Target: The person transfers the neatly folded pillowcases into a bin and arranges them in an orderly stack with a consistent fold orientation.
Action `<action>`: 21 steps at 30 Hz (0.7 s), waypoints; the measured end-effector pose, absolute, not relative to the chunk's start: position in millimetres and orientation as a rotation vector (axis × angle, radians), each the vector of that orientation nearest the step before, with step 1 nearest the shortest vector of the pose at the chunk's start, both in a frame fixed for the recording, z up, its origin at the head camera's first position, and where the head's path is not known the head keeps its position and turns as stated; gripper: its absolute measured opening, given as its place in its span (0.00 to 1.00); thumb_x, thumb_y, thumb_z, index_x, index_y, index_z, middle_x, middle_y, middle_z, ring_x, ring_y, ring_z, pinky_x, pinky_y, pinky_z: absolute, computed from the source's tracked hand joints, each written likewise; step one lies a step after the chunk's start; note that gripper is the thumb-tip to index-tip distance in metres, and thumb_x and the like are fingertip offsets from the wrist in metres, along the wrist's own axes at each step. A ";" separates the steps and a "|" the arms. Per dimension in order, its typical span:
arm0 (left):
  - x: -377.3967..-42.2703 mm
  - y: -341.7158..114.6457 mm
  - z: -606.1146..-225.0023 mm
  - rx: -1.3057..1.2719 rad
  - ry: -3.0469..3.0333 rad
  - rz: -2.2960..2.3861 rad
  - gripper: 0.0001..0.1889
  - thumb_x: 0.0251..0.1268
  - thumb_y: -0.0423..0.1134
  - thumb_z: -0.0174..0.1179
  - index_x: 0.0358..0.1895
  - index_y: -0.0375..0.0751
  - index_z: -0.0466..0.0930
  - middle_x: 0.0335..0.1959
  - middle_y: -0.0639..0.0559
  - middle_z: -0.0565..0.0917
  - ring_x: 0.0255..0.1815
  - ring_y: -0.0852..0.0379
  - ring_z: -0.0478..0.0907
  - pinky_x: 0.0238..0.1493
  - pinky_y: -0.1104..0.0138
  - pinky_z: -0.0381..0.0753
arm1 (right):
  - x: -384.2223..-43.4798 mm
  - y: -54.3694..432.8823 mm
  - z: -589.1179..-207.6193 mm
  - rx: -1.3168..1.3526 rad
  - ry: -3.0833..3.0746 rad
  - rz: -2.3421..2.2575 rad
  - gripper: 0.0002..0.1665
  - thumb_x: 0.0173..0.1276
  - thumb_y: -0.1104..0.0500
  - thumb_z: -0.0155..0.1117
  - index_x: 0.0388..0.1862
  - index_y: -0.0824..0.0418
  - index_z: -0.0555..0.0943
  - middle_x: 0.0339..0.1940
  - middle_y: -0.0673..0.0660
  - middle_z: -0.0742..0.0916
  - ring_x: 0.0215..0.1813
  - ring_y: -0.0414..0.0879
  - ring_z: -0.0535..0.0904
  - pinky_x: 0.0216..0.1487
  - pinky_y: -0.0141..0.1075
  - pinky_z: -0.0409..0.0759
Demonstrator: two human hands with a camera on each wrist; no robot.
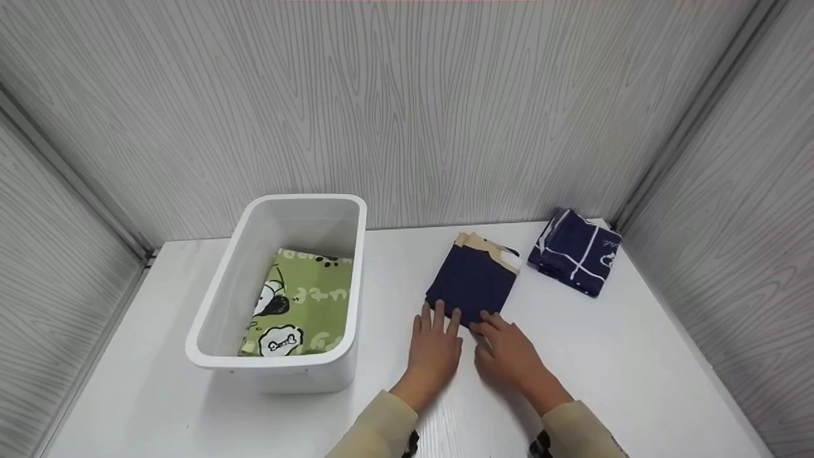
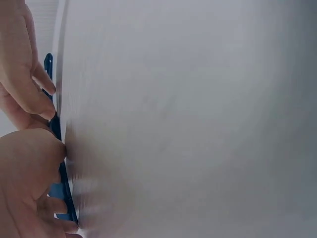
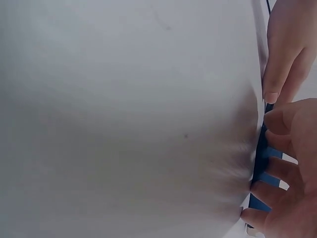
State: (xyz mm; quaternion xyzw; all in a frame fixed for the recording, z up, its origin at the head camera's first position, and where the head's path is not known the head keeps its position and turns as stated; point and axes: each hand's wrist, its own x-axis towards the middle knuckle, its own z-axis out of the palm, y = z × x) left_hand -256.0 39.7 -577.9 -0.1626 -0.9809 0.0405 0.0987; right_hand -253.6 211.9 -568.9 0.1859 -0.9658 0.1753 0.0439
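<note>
A folded navy cloth [image 1: 474, 283] with beige layers showing at its far end lies flat on the white table. My left hand [image 1: 435, 350] touches its near left edge with fingers extended. At the near right corner, my right hand [image 1: 509, 356] lays its fingertips on the same edge. Seen from the left wrist, the left hand [image 2: 27, 178] has its fingers along the blue edge close to the tabletop. The right wrist view shows the right hand [image 3: 292, 183] with fingers spread along the cloth and the left hand's thumb beside it.
A deep white bin [image 1: 356, 318] stands left of the hands, with a folded green printed cloth [image 1: 311, 302] inside. Another folded navy cloth [image 1: 579, 251] with white lines lies at the back right. Grey wood-grain walls [image 1: 407, 114] enclose the table [image 1: 610, 369].
</note>
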 end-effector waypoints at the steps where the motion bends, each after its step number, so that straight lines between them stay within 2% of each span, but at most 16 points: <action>1: -256.2 38.3 -577.0 -0.496 -2.904 0.134 0.29 0.77 0.57 0.47 0.76 0.51 0.65 0.75 0.41 0.65 0.75 0.37 0.61 0.71 0.49 0.67 | -253.5 211.8 -568.4 0.572 -2.954 0.532 0.22 0.69 0.58 0.61 0.61 0.62 0.81 0.69 0.66 0.76 0.71 0.65 0.69 0.67 0.63 0.68; 6: -258.3 28.4 -571.7 -0.592 -2.899 0.120 0.30 0.76 0.58 0.47 0.75 0.52 0.66 0.76 0.40 0.64 0.78 0.37 0.56 0.73 0.47 0.63 | -253.8 212.7 -567.3 0.593 -2.962 0.503 0.22 0.67 0.58 0.62 0.60 0.61 0.81 0.69 0.66 0.77 0.70 0.64 0.71 0.67 0.60 0.70; 10: -261.9 23.8 -566.3 -0.651 -2.914 0.064 0.30 0.74 0.58 0.51 0.74 0.52 0.68 0.79 0.41 0.58 0.79 0.38 0.52 0.73 0.45 0.61 | -253.3 212.5 -567.3 0.587 -2.984 0.482 0.23 0.66 0.57 0.62 0.60 0.59 0.81 0.70 0.63 0.76 0.71 0.62 0.70 0.68 0.60 0.69; 16: -266.1 21.9 -555.9 -0.735 -2.973 0.039 0.31 0.73 0.56 0.53 0.74 0.47 0.66 0.78 0.46 0.61 0.78 0.44 0.57 0.72 0.47 0.64 | -251.3 211.9 -565.8 0.561 -3.015 0.474 0.24 0.66 0.56 0.63 0.61 0.59 0.81 0.71 0.62 0.75 0.72 0.61 0.69 0.70 0.59 0.67; 21: -263.7 20.8 -559.8 -0.735 -2.986 -0.018 0.32 0.72 0.54 0.52 0.76 0.47 0.63 0.77 0.46 0.62 0.78 0.45 0.59 0.73 0.47 0.63 | -248.6 213.2 -566.4 0.572 -3.016 0.496 0.25 0.66 0.56 0.63 0.63 0.60 0.80 0.71 0.62 0.75 0.73 0.61 0.68 0.70 0.59 0.67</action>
